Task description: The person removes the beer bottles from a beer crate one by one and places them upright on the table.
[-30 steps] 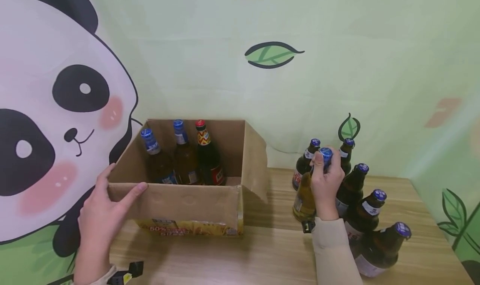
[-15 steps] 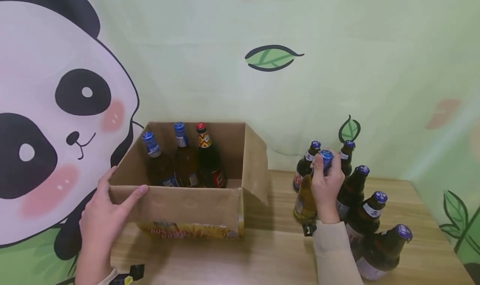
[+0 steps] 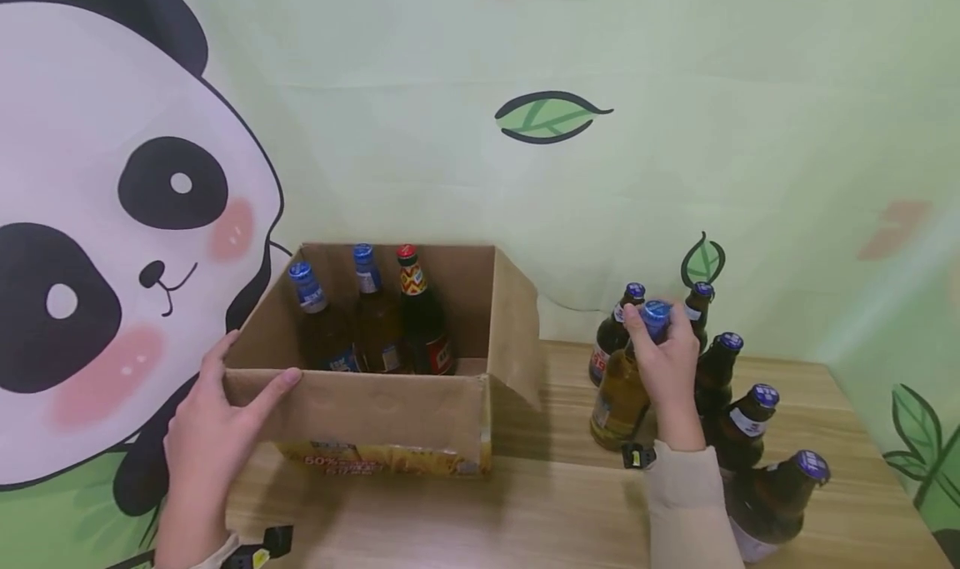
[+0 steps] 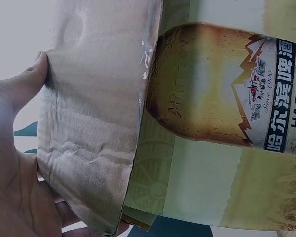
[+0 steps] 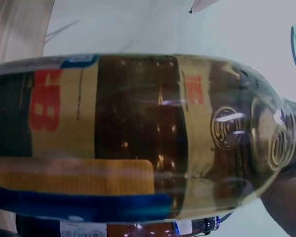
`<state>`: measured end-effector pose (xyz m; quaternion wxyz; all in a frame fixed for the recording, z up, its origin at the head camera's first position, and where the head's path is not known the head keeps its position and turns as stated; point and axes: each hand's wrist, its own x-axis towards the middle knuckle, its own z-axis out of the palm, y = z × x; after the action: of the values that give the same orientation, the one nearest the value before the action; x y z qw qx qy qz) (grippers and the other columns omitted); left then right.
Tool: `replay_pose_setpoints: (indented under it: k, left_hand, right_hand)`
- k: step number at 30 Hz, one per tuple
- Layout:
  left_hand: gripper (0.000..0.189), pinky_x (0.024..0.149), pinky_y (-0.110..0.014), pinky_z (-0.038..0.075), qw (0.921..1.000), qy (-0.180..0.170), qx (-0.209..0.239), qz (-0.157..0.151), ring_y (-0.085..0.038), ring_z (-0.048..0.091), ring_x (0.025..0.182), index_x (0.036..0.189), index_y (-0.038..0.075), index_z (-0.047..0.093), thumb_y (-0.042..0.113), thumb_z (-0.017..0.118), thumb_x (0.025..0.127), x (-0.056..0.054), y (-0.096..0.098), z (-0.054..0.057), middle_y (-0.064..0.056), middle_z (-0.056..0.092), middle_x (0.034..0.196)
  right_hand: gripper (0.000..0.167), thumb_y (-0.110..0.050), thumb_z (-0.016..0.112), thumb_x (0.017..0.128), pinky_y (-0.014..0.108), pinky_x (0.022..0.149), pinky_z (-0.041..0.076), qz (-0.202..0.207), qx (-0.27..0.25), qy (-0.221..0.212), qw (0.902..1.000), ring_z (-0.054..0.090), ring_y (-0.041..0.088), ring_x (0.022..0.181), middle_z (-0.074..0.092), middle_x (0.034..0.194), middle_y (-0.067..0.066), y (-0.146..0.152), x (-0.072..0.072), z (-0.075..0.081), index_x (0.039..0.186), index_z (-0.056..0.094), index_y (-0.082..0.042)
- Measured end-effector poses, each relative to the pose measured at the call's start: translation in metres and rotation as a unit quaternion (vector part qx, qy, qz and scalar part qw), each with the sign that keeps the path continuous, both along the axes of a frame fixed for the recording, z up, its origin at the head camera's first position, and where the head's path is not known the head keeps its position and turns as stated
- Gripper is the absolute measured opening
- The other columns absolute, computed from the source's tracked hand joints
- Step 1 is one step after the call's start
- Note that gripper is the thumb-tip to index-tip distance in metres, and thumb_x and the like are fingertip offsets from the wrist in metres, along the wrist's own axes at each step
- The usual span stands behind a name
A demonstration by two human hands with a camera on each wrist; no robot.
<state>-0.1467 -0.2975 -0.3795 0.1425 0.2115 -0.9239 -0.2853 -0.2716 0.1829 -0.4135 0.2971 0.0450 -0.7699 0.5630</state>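
My left hand (image 3: 217,436) holds the near left corner of an open cardboard box (image 3: 375,406), thumb over the front flap and fingers down the side. The left wrist view shows that hand (image 4: 19,163) beside the flap and a beer bottle printed on the carton. Two blue-capped beer bottles (image 3: 375,319) and a red-capped one (image 3: 423,323) stand inside the box. To its right, an amber beer bottle (image 3: 621,398) with a blue cap stands upright on the table. My right hand (image 3: 667,365) is at its neck, thumb and fingers spread either side of the cap.
Several dark beer bottles (image 3: 772,502) with purple-blue caps stand in a rough row right of and behind my right hand. The wooden table (image 3: 570,502) meets a printed panda-and-leaf backdrop (image 3: 420,161). The box's right flap (image 3: 513,336) leans outward.
My right hand has loosened at the amber bottle's neck and shifted slightly right, thumb and fingers wider apart. The bottle keeps its place. My left hand stays on the box.
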Motion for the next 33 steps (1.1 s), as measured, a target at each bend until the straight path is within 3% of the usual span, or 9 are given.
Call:
replay_pose_setpoints:
  k: [4,8,11,14,19,22,28,33]
  left_hand:
    - [0.109,0.095,-0.074,0.033,1.0000,0.005,0.001,-0.002,-0.055,0.045,0.129,0.163,0.027,0.016,0.076,0.065,0.080,0.001,0.000,0.001,-0.027,0.039,0.153]
    - [0.109,0.096,-0.074,0.033,1.0000,0.004,0.003,-0.002,-0.055,0.045,0.130,0.163,0.027,0.016,0.077,0.065,0.079,0.000,0.001,0.001,-0.027,0.039,0.154]
    - [0.109,0.097,-0.074,0.032,1.0000,0.003,0.005,0.001,-0.055,0.045,0.129,0.163,0.027,0.016,0.076,0.065,0.079,0.000,0.001,0.001,-0.027,0.039,0.154]
    - [0.109,0.097,-0.074,0.032,1.0000,0.003,0.005,0.002,-0.056,0.045,0.129,0.163,0.025,0.016,0.076,0.065,0.080,0.000,0.001,0.001,-0.028,0.039,0.153]
    - [0.108,0.097,-0.074,0.033,1.0000,0.008,0.004,-0.002,-0.056,0.045,0.129,0.163,0.026,0.017,0.076,0.065,0.080,0.000,0.000,0.001,-0.027,0.038,0.154]
    - [0.108,0.095,-0.073,0.034,0.9999,0.012,0.002,-0.004,-0.056,0.045,0.128,0.163,0.026,0.017,0.076,0.065,0.080,0.000,0.000,0.001,-0.027,0.039,0.154]
    - [0.107,0.093,-0.074,0.036,0.9999,0.012,-0.001,-0.006,-0.057,0.046,0.126,0.163,0.026,0.017,0.076,0.065,0.080,0.000,0.000,0.001,-0.028,0.039,0.153]
    - [0.107,0.090,-0.073,0.038,0.9999,0.011,-0.003,-0.005,-0.058,0.047,0.125,0.163,0.027,0.017,0.076,0.064,0.080,0.000,-0.001,0.000,-0.028,0.039,0.154]
  right_hand:
    - [0.042,-0.027,0.065,0.100,0.018,0.075,0.046,0.025,0.010,-0.026,0.9993,0.061,0.007,0.089,0.067,0.104,0.000,0.006,0.000,0.000,0.139,0.054,-0.015]
    - [0.054,-0.033,0.061,0.102,0.020,0.090,0.047,0.053,0.036,-0.050,0.9967,0.063,0.010,0.110,0.067,0.124,0.006,0.010,0.004,0.000,0.153,0.041,-0.035]
    - [0.059,-0.034,0.060,0.102,0.035,0.105,0.045,0.066,0.043,-0.063,0.9949,0.057,0.020,0.128,0.062,0.137,0.009,0.012,0.008,-0.001,0.156,0.035,-0.035]
    - [0.063,-0.037,0.060,0.102,0.055,0.112,0.036,0.059,0.047,-0.072,0.9945,0.042,0.030,0.142,0.049,0.152,0.008,0.015,0.012,0.001,0.158,0.032,-0.035]
    - [0.070,-0.029,0.061,0.102,0.059,0.114,0.030,0.073,0.056,-0.046,0.9947,0.034,0.032,0.146,0.038,0.159,0.005,0.017,0.017,0.008,0.159,0.022,-0.041]
    - [0.067,-0.024,0.061,0.102,0.059,0.115,0.030,0.086,0.080,-0.007,0.9930,0.037,0.031,0.145,0.042,0.156,0.006,0.018,0.017,0.013,0.159,0.028,-0.036]
    - [0.043,-0.024,0.060,0.101,0.065,0.115,0.022,0.074,0.122,0.057,0.9881,0.033,0.030,0.146,0.043,0.155,0.011,0.020,0.015,0.023,0.141,0.057,-0.009]
    - [0.040,-0.024,0.061,0.100,0.061,0.114,0.028,0.066,0.139,0.084,0.9846,0.039,0.028,0.143,0.051,0.148,0.010,0.013,0.013,0.038,0.136,0.059,-0.006]
